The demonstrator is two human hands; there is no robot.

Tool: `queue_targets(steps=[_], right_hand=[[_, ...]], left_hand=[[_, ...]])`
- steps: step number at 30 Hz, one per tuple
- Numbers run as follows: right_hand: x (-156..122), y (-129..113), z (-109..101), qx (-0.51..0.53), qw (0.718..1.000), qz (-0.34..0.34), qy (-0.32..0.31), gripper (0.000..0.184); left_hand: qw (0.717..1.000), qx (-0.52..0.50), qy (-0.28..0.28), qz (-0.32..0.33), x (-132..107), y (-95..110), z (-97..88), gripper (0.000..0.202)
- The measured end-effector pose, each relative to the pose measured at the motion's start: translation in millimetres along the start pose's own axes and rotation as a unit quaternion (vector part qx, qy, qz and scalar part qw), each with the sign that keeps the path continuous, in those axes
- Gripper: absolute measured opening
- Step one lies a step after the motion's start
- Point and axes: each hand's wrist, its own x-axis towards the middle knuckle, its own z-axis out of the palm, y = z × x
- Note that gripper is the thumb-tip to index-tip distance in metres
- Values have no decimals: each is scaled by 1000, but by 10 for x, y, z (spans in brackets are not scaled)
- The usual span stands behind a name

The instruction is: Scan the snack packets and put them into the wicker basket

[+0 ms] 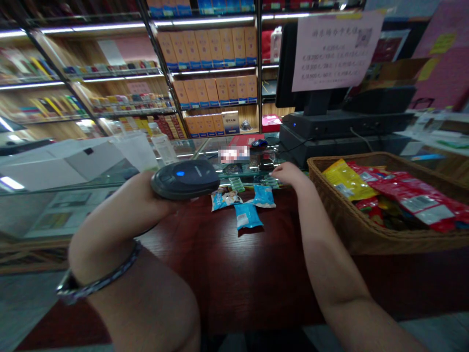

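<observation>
My left hand (146, 203) is shut around a black handheld barcode scanner (185, 180), which has a blue light on top. A metal bracelet (98, 271) circles my left wrist. My right hand (289, 175) reaches to the far edge of the dark red wooden counter (234, 274) and holds nothing visible. Just left of it lie a blue snack packet (264, 196), a second blue packet (248, 216), a mixed-colour packet (224, 198) and a small green packet (237, 184).
A wicker basket (351, 234) of red and yellow packets stands on the right. Behind the counter are a glass display case (73, 181), a black point-of-sale terminal (315, 117) with a paper notice (335, 51), and lit shelves of boxed goods (205, 49).
</observation>
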Motion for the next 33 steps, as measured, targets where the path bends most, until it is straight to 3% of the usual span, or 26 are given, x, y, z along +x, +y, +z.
queue_targets(steps=[2, 5, 11, 17, 19, 23, 29, 33], right_hand=[[102, 91, 299, -22, 996, 63, -57, 25], [199, 229, 646, -13, 992, 103, -72, 32], [292, 355, 874, 85, 977, 135, -144, 34], [243, 263, 840, 208, 944, 92, -238, 18], [214, 228, 787, 237, 937, 80, -245, 27], [175, 171, 610, 295, 929, 40, -222, 67], [93, 87, 352, 405, 874, -126, -239, 53], [35, 47, 279, 409, 863, -188, -230, 85]], left_hand=[[1000, 0, 3, 2, 9, 3, 11, 32], [1000, -8, 3, 9, 16, 9, 20, 29], [1000, -3, 10, 12, 6, 6, 13, 26], [1000, -13, 3, 2, 0, 52, 1, 28], [1000, -17, -1, -3, -6, 81, -11, 29], [1000, -20, -6, -10, -7, 98, -17, 28], [1000, -27, -5, -5, 12, 91, -3, 29], [999, -28, -11, -12, 5, 94, -3, 31]])
